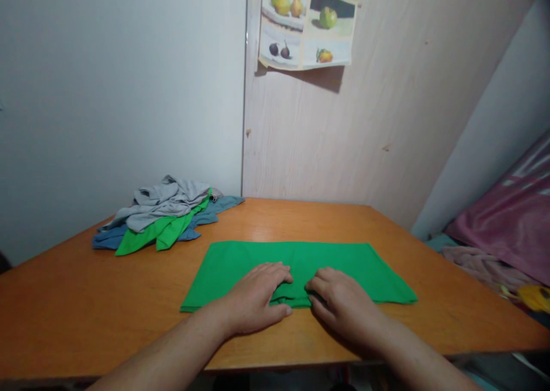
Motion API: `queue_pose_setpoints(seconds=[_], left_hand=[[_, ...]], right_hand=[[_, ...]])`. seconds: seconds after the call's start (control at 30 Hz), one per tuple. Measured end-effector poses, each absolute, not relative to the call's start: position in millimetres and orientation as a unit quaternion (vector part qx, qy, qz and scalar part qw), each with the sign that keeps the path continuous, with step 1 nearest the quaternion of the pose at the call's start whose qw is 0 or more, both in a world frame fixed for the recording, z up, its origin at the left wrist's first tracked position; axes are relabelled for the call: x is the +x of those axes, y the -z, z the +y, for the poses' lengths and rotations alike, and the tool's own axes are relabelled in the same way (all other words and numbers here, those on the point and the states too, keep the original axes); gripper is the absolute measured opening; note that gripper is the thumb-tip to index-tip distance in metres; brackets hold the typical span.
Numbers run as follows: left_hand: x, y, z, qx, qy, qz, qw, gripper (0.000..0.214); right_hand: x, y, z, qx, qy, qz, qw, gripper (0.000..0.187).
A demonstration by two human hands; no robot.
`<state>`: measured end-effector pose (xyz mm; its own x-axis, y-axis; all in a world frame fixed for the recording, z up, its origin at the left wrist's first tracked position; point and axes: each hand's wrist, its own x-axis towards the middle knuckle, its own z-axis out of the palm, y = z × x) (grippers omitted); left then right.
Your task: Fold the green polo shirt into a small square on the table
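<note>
One desk [301, 216] carries one folded green cloth [365, 273] near its front edge, under one left hand [258, 296] and one right hand [341, 302], and one heap of clothes [165, 205] at its back left corner, with one sheet [305, 39] of four fruit pictures [327, 18] beyond its back edge.

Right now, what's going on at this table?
A person has both bare hands on a green cloth laid flat, in layers, at the near side of the wooden table. The left hand lies over its front edge, thumb apart from the fingers; the right hand has its fingers curled at that edge, and whether it grips isn't clear. The edge is a bit rumpled between them. A loose pile of clothes sits farther back on the left.
</note>
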<state>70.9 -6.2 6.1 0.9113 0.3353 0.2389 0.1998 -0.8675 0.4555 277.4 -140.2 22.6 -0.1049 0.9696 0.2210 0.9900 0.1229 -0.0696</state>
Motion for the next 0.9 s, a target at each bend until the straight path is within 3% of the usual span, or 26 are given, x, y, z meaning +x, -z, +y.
queue_pose_setpoints(seconds=[0.37,0.6,0.9], left_hand=[[69,-10,-9,0.961,-0.135,0.147,0.192,0.050],[68,-8,-9,0.966,-0.155,0.117,0.172,0.034],[68,-9,-15,0.968,-0.195,0.106,0.115,0.022]], right_hand=[[282,-12,-151,-0.622,0.116,-0.765,0.122,0.014],[280,-4,-155,-0.628,0.093,-0.766,0.106,0.018],[276,-46,-114,-0.680,0.018,-0.702,0.213,0.035]])
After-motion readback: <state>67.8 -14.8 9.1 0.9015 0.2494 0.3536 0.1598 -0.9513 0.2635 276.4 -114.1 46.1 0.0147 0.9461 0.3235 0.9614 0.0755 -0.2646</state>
